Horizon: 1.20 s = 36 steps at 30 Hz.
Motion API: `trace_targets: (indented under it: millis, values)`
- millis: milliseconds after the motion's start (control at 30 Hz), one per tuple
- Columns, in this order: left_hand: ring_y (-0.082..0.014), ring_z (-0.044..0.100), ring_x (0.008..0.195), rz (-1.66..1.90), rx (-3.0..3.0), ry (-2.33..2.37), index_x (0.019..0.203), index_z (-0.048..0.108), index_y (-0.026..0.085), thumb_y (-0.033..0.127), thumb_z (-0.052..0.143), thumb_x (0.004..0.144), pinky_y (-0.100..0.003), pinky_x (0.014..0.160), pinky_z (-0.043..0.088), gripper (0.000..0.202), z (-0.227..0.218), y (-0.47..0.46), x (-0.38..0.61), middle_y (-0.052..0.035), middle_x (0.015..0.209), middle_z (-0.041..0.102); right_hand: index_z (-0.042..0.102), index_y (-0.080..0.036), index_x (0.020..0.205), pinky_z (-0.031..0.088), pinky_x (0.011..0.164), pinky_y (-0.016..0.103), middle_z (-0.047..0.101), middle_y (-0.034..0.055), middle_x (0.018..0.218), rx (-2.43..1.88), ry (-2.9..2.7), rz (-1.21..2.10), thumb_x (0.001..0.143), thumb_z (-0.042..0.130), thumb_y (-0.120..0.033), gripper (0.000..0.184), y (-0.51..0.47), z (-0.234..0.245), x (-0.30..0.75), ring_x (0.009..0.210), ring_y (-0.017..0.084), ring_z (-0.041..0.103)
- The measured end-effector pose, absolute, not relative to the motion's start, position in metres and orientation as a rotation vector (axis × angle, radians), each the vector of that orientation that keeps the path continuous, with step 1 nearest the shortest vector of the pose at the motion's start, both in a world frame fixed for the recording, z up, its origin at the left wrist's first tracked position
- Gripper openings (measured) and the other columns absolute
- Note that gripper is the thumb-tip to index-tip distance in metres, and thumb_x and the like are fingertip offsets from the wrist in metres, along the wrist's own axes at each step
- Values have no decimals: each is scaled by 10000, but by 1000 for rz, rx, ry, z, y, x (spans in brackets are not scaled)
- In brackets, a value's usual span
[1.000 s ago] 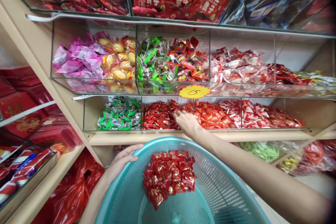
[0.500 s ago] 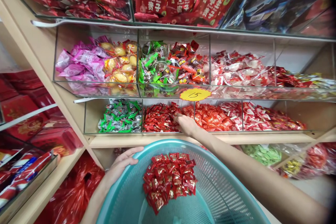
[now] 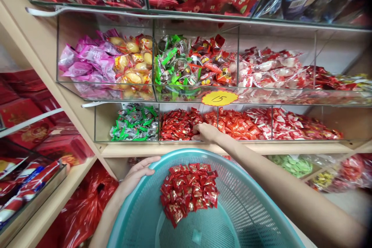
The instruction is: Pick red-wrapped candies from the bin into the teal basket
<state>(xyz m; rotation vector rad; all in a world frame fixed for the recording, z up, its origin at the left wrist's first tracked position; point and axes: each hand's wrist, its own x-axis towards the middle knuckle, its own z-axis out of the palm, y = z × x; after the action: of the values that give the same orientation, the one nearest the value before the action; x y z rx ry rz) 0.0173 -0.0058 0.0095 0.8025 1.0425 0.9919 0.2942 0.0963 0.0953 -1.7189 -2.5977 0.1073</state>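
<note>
My left hand [image 3: 138, 174] grips the left rim of a teal plastic basket [image 3: 247, 186] with perforated sides. A cluster of small red-and-gold wrapped candies [image 3: 190, 192] lies inside it. Beyond the basket, my right hand [image 3: 205, 132] reaches into a lower-shelf bin of red-wrapped candies [image 3: 177, 124], at the bin's right side. Its fingers curl in among those candies; the fingertips are partly hidden, so how many pieces they hold does not show.
Clear dividers part the bins. Green-and-silver candies [image 3: 136, 124] lie left, orange-red ones [image 3: 240, 124] right. A yellow "15" price tag [image 3: 219, 98] hangs above my right hand from the upper bins' front. Red plastic bags [image 3: 87, 205] are at lower left.
The view has shifted slightly, so the upper shelves sit higher. My right hand stays in the same bin, its fingers curled further into the candies. The left hand keeps its hold on the rim.
</note>
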Motion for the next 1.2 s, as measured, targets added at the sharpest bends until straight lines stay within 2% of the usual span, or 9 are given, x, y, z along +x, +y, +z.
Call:
trace_targets:
  millis: [233,400,567,767,867,1033,1200]
  values:
    - [-218,681,766,948,819,1043,1055,689,199,149,698,582,-320,753,481,476,20,-12,18,-40,916,755,636,-187,783,377,591,197,658,22,824,-1718,-2506,242,682,708,-225,129,104,87,296,755,135,599]
    - [-194,679,693,958,795,1037,1022,699,202,135,703,577,-307,732,485,449,23,-13,20,-26,872,760,593,-170,926,391,623,196,641,22,871,-1694,-2396,278,658,701,-169,289,105,83,295,740,123,566]
    - [-185,677,702,951,814,1071,1045,685,197,141,705,575,-274,676,489,474,20,-11,20,-22,849,758,524,-160,1038,390,678,212,596,25,955,-1523,-2291,249,676,622,-95,381,96,90,300,769,118,521]
    - [-180,674,688,943,825,1083,1074,669,190,146,705,581,-264,648,486,495,15,-10,18,-32,868,759,536,-141,996,399,613,230,554,21,868,-1264,-2153,500,704,584,-127,297,57,100,300,655,107,463]
    - [-163,666,653,940,830,1083,1078,666,192,145,701,591,-252,627,481,491,16,-11,18,-28,861,758,545,-150,977,417,627,236,560,23,873,-1142,-2187,656,712,588,-125,270,35,89,297,680,113,476]
    - [-171,674,703,948,807,1073,1034,686,206,129,701,579,-258,666,492,462,20,-12,20,-3,834,754,545,-163,963,420,822,324,580,41,955,-1026,-2324,688,697,592,-76,285,18,52,294,876,163,514]
    - [-174,685,729,942,796,1015,1020,692,221,128,699,594,-267,712,495,436,20,-12,19,-6,884,759,566,-157,967,432,755,307,569,30,896,-1172,-2401,665,679,600,-53,308,19,36,289,808,160,500]
